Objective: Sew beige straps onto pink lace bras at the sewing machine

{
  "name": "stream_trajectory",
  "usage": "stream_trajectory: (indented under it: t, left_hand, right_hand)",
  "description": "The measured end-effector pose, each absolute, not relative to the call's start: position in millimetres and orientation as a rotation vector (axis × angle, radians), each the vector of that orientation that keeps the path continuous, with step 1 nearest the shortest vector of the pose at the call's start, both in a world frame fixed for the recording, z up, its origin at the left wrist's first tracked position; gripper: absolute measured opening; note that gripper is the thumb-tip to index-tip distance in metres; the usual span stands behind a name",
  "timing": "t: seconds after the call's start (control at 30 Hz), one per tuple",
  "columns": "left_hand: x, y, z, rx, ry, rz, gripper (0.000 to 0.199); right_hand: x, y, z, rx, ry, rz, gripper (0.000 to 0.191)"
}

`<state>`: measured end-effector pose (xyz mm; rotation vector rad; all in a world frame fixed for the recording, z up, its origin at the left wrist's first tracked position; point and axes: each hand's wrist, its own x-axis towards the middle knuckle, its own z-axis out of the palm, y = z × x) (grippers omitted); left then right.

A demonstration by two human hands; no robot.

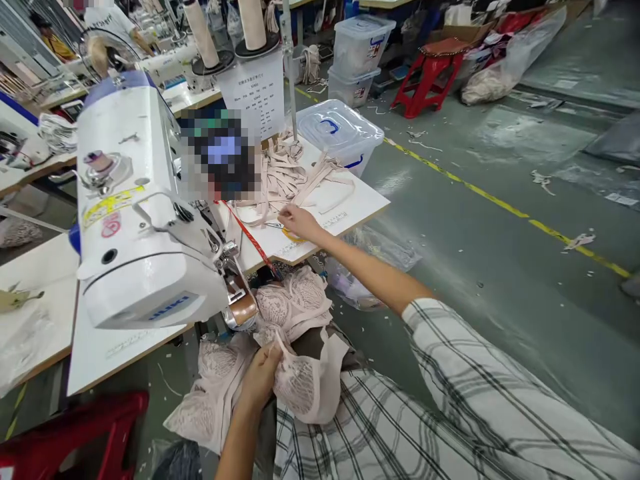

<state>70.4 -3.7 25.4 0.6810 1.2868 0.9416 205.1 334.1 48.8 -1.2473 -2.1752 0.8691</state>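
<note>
My left hand [263, 370] pinches the edge of a pale pink lace bra [303, 390] above my lap, below the sewing machine head. More lace bra pieces [213, 393] hang to its left, and another lies just above [295, 300]. The white sewing machine [145, 200] stands at the left. My right hand [299, 222] is over the white table [360, 207], its fingers closed at the edge of a pile of pale pink straps [285, 173]. What its fingertips hold is too small to tell. Yellow-handled snips [293, 235] lie under that hand.
A red tape [253, 243] hangs over the table edge. Behind the table stands a lidded clear box [340, 130]. Thread cones [253, 27] rise beside a paper sheet [255, 97]. A red stool [430, 77] is farther back, and another red stool [75, 433] is at lower left.
</note>
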Motion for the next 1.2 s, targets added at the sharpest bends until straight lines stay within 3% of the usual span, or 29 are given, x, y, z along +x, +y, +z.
stream_trajectory:
  t: [0.1,0.27,0.47,0.6,0.7,0.8,0.87,0.93,1.07,1.2]
  left_hand:
    - [73.7,0.6,30.7,0.631,1.3,0.989,0.048]
    - [59.1,-3.2,39.2,0.567,1.389,1.108,0.045]
    - [33.6,-14.4,69.1,0.724,1.599,1.075,0.043]
    - [34.5,-30.6,100.9,1.031,1.79,1.101,0.036]
    - [41.3,-41.8,112.1,1.325,1.857,1.183,0.026]
    - [46.0,-41.4,110.6,1.429,1.767,0.946,0.03]
    - [47.6,-37.4,107.5,1.342,1.644,0.681,0.033]
    - [48.4,-34.5,104.2,1.236,1.563,0.584,0.051]
    - [47.0,-35.9,94.4,1.135,1.503,0.708,0.059]
    - [43.9,-37.2,86.0,1.016,1.568,0.894,0.062]
  right_hand:
    - [156.9,375.8,54.8,-1.231,-2.235,0.773,0.038]
    - [138.0,385.3,56.7,-1.056,-2.353,0.642,0.017]
    - [189.2,324.5,54.3,-0.704,-2.288,0.528,0.033]
    - [215.9,237.0,75.5,-0.612,-2.35,0.657,0.046]
    - [229.0,170.0,97.5,-0.171,-2.703,0.959,0.038]
    - [234.2,128.0,111.9,0.06,-2.763,1.215,0.032]
    - [232.9,119.2,112.8,-0.032,-2.713,1.343,0.029]
    - [229.5,121.9,106.2,-0.2,-2.652,1.438,0.026]
    - [223.0,134.9,82.0,-0.37,-2.512,1.567,0.026]
    - [220.1,124.4,60.8,-0.684,-2.199,1.313,0.039]
